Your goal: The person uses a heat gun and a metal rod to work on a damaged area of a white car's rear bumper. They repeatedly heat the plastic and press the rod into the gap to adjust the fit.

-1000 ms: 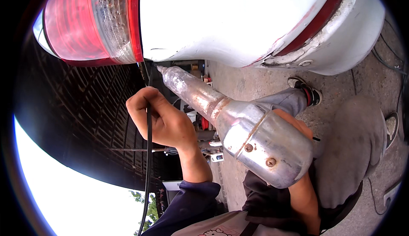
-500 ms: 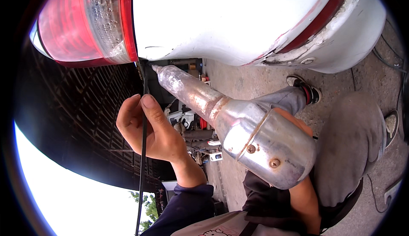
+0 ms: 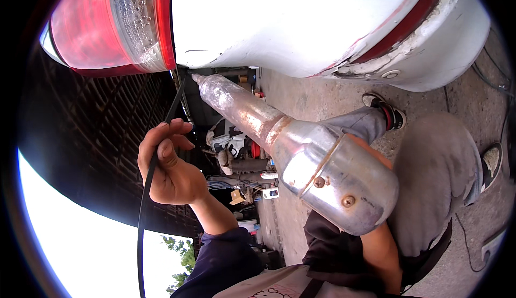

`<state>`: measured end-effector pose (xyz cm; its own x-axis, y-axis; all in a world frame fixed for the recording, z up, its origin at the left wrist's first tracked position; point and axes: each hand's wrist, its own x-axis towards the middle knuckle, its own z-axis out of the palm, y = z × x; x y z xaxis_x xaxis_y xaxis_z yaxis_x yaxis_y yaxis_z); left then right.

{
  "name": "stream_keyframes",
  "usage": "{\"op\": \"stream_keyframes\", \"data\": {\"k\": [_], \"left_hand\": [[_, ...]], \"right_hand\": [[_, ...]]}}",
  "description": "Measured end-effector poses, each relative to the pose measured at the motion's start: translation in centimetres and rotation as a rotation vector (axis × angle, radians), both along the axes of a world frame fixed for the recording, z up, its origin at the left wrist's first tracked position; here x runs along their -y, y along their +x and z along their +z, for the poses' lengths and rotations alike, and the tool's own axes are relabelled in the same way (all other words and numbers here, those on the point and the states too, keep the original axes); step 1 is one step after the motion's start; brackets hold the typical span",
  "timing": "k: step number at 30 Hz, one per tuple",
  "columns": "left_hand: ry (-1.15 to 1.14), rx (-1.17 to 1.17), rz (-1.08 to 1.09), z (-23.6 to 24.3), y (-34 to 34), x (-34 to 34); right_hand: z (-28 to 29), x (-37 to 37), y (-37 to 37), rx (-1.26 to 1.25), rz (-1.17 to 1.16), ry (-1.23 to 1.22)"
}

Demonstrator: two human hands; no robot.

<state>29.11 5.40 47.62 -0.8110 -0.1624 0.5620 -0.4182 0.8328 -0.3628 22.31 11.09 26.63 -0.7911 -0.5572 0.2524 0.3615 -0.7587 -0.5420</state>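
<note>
A long, thin black plastic strip (image 3: 145, 212) runs through the loosely curled fingers of my left hand (image 3: 171, 163). Its upper end reaches the edge of a white car body panel (image 3: 279, 23), close to the red and clear tail light (image 3: 88, 26). My right hand (image 3: 370, 150) grips a hot-air gun (image 3: 338, 177) from behind; the metal barrel hides most of the hand. The gun's narrow nozzle (image 3: 207, 85) points at the spot where the strip meets the panel edge. Cracked, peeling paint shows along a dark red band on the panel.
A person's grey-trousered leg and dark shoe (image 3: 384, 110) stand on the concrete floor (image 3: 317, 96) beyond the gun. Cables (image 3: 466, 239) lie at the right. Tools, a white bottle (image 3: 270, 193) and other clutter sit behind my hands, under a dark slatted roof (image 3: 102, 126).
My left hand has moved left and slightly down along the strip, which now slants further left. The hot-air gun has stayed nearly in place, its nozzle still at the panel edge.
</note>
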Motion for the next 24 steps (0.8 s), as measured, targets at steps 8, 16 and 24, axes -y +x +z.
{"op": "stream_keyframes", "data": {"k": [8, 16, 24], "left_hand": [[-0.025, 0.102, -0.059, -0.7, 0.3, 0.0], [-0.095, 0.189, -0.073, -0.2, 0.3, 0.3], [-0.022, 0.113, -0.132, -0.1, 0.2, 0.7]], "right_hand": [[0.7, 0.5, 0.7, -0.038, 0.015, -0.015], [1.0, 0.3, 0.1, -0.086, 0.008, 0.007], [1.1, -0.4, 0.4, -0.172, -0.037, 0.054]]}}
